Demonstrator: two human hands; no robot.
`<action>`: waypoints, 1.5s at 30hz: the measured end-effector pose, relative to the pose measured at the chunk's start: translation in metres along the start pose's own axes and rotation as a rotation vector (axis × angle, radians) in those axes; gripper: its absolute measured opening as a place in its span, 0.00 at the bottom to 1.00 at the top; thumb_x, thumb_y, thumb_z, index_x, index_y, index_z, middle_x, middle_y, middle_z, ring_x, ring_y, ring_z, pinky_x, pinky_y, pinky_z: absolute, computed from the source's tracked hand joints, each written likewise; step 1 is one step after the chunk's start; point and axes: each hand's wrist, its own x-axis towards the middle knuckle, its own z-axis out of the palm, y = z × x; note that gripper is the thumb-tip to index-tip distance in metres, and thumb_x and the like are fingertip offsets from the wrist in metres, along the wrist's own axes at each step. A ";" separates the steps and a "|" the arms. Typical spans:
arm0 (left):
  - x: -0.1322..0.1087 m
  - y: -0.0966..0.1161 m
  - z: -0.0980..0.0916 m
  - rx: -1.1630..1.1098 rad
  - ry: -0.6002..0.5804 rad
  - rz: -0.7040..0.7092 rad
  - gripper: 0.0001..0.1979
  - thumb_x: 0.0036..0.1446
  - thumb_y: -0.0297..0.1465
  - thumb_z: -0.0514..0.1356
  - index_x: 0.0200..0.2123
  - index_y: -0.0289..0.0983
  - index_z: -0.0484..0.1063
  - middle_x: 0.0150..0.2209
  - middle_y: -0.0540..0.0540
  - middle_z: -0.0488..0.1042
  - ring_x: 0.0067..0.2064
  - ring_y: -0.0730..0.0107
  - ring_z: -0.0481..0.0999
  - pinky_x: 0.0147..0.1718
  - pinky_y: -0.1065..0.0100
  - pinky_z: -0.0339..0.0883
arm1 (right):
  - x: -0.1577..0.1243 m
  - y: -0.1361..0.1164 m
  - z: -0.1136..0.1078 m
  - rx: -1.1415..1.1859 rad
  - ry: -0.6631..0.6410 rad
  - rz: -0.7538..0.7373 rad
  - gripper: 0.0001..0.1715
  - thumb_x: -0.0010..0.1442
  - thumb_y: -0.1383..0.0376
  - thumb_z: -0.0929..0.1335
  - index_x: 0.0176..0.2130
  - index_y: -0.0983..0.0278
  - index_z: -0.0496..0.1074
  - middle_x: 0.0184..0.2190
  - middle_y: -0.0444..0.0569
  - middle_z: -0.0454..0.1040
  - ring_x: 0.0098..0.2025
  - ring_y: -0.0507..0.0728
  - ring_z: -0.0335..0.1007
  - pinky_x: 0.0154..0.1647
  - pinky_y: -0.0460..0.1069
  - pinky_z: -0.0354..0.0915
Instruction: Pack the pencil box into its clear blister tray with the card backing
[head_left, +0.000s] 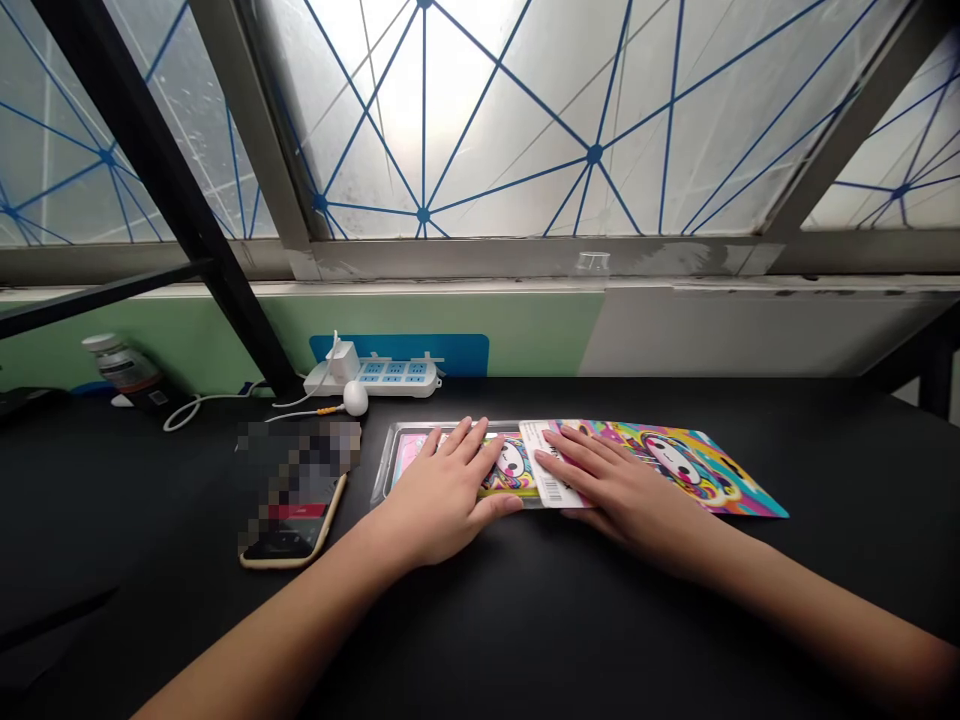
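A shallow clear plastic tray (382,470) lies on the black table, with brightly printed pieces (512,460) inside, one showing a white cartoon face. My left hand (454,480) rests palm down over the tray, fingers outstretched and thumb pointing right. Overlapping the tray's right part is a colourful cardboard packaging piece (712,470) with a white barcode panel (555,490) at its left end. Flat across that cardboard lies my right hand (622,485), fingers extended and its thumb along the near edge. Both palms hide part of what is beneath them.
Left of the tray is a phone (330,510) in a pale case, partly pixelated. Behind it are a white power strip (397,378), a charger (344,360), cables and a small white round object (355,398). A bottle (131,375) stands tilted-looking near a black frame bar (247,300).
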 end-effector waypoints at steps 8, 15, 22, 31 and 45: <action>0.003 -0.024 -0.009 -0.064 -0.064 0.004 0.38 0.69 0.58 0.40 0.74 0.45 0.49 0.76 0.46 0.39 0.76 0.52 0.37 0.71 0.45 0.36 | -0.031 0.024 0.005 0.043 -0.044 0.060 0.38 0.72 0.61 0.63 0.74 0.47 0.46 0.74 0.50 0.50 0.74 0.69 0.46 0.67 0.69 0.59; 0.002 -0.047 -0.016 -0.056 -0.044 -0.043 0.38 0.69 0.58 0.43 0.73 0.45 0.50 0.76 0.44 0.41 0.76 0.52 0.38 0.70 0.43 0.38 | -0.045 0.046 -0.002 -0.023 -0.006 0.223 0.41 0.68 0.74 0.57 0.73 0.49 0.50 0.71 0.52 0.60 0.68 0.66 0.62 0.62 0.66 0.68; 0.010 -0.046 -0.014 -0.054 -0.021 -0.101 0.33 0.73 0.51 0.40 0.73 0.43 0.51 0.76 0.43 0.43 0.76 0.52 0.39 0.69 0.42 0.39 | -0.041 -0.030 -0.029 -0.142 0.164 0.006 0.37 0.66 0.78 0.58 0.70 0.59 0.60 0.65 0.55 0.70 0.64 0.67 0.68 0.63 0.67 0.66; 0.040 -0.012 -0.003 0.003 -0.004 -0.055 0.33 0.72 0.48 0.43 0.73 0.39 0.51 0.75 0.40 0.44 0.76 0.50 0.41 0.68 0.39 0.42 | 0.037 -0.129 -0.007 0.270 -0.063 -0.185 0.25 0.71 0.59 0.63 0.61 0.68 0.69 0.61 0.62 0.73 0.63 0.66 0.68 0.66 0.61 0.61; 0.036 -0.003 0.018 0.155 0.216 0.011 0.28 0.75 0.42 0.43 0.69 0.35 0.60 0.72 0.35 0.57 0.73 0.46 0.53 0.67 0.41 0.50 | 0.070 -0.100 0.004 0.507 -0.165 -0.157 0.14 0.67 0.62 0.67 0.48 0.66 0.78 0.45 0.54 0.81 0.47 0.61 0.75 0.53 0.53 0.66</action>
